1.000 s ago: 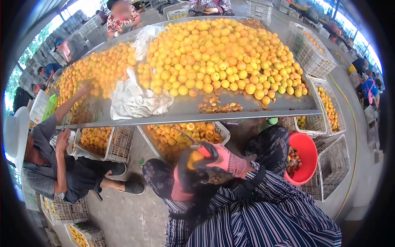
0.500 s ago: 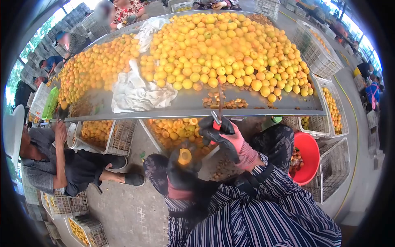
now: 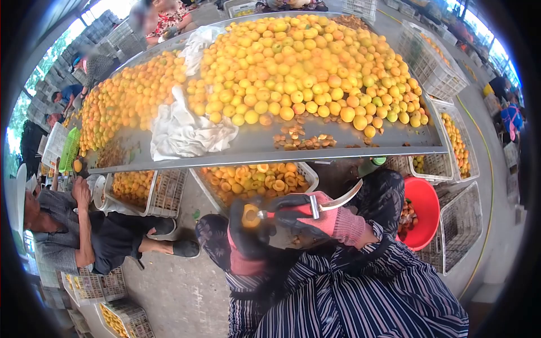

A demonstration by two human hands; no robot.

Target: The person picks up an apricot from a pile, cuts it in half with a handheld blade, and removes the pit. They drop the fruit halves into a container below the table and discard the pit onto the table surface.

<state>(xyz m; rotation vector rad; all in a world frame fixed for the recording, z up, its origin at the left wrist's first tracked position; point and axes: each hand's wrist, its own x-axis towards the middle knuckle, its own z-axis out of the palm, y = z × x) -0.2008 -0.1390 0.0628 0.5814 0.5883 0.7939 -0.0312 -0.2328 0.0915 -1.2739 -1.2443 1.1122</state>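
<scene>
My left hand (image 3: 248, 239), in a black and pink glove, is closed round a cut apricot (image 3: 251, 216) with its orange flesh facing up. My right hand (image 3: 310, 217), gloved the same way, grips a red-handled knife. The curved blade (image 3: 345, 197) of the knife points up and right, away from the fruit. At the handle's other end, a small metal tip (image 3: 262, 214) meets the apricot's right side; how deep it goes is hidden. Just beyond my hands, a crate of halved apricots (image 3: 310, 179) stands under the table edge.
A metal table (image 3: 253, 147) bears heaped apricots (image 3: 293, 67), a white cloth (image 3: 189, 132) and brown pits (image 3: 304, 141). At right are a red bucket (image 3: 425, 217) and a plastic crate (image 3: 462, 231). A co-worker (image 3: 62, 231) sits at left, beside another crate (image 3: 166, 194).
My right hand has come down from the table edge and turned, bringing the handle's metal tip to the apricot. The blade has swung from pointing up to pointing right. My left hand keeps the apricot.
</scene>
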